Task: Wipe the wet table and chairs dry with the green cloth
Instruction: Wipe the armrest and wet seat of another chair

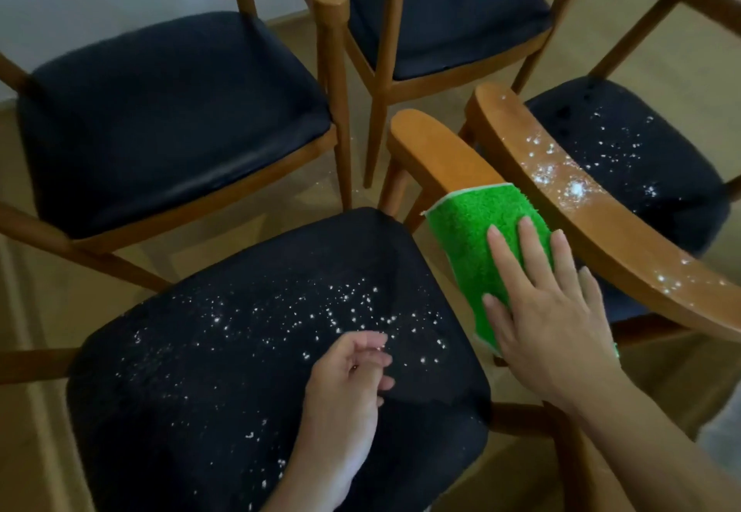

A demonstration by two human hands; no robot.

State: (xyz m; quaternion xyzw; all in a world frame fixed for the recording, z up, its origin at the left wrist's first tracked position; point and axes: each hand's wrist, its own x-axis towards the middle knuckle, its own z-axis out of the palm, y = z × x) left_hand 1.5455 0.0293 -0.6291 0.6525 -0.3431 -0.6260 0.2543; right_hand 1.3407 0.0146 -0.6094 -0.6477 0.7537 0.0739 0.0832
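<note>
head | R hand [549, 311] flat on green cloth [473, 227] | wet armrest [593, 207] beside

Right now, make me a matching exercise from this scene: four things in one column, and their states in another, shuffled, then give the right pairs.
Things:
1. green cloth
2. left hand
3. near seat
4. far left seat

States:
A. dotted with droplets
B. loosely curled, holding nothing
C. no droplets visible
D. draped over an armrest, pressed by the right hand

Pairs: 1-D, 2-B, 3-A, 4-C
</note>
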